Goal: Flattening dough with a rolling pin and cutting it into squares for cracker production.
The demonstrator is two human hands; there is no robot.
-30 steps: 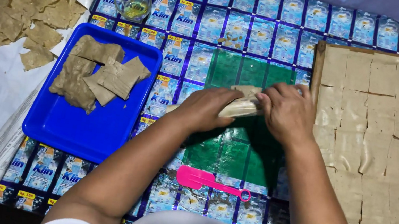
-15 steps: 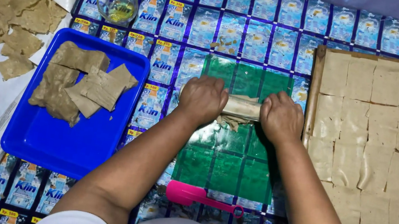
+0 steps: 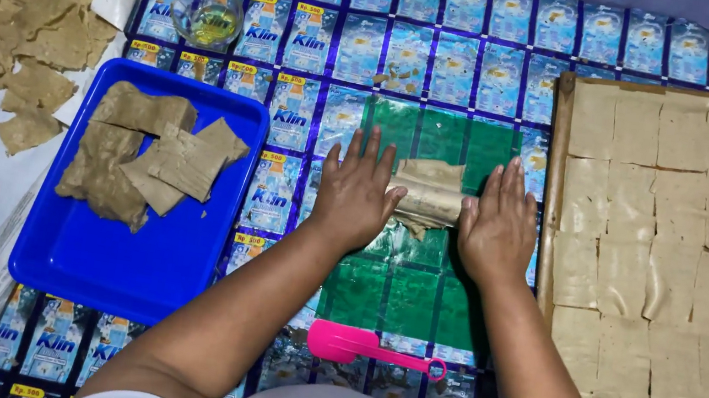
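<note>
Two flat hands now frame a short tan roll of dough sheet on the green plastic panel near the middle of the sachet-patterned mat. The left hand lies palm down with fingers spread, its edge against the roll's left end; the right hand lies the same way at the right end. Neither grips anything: both are open and pressed to the mat.

Half a second ago the two hands were curled over the roll from above, and a second ago they were closed together around it, nearer the mat's right edge. They have since slid apart and flattened, so the roll looks freshly formed and let go, bracketed rather than held.

At the mat's left edge a blue tray holds a heap of folded brownish sheets. Beyond it, toward the far left corner, stands a small glass bowl of yellowish liquid, with torn dry pieces spread on white cloth beside it. A pink spatula lies at the near edge. Along the right edge, a wooden board carries rows of pale cut squares.
</note>
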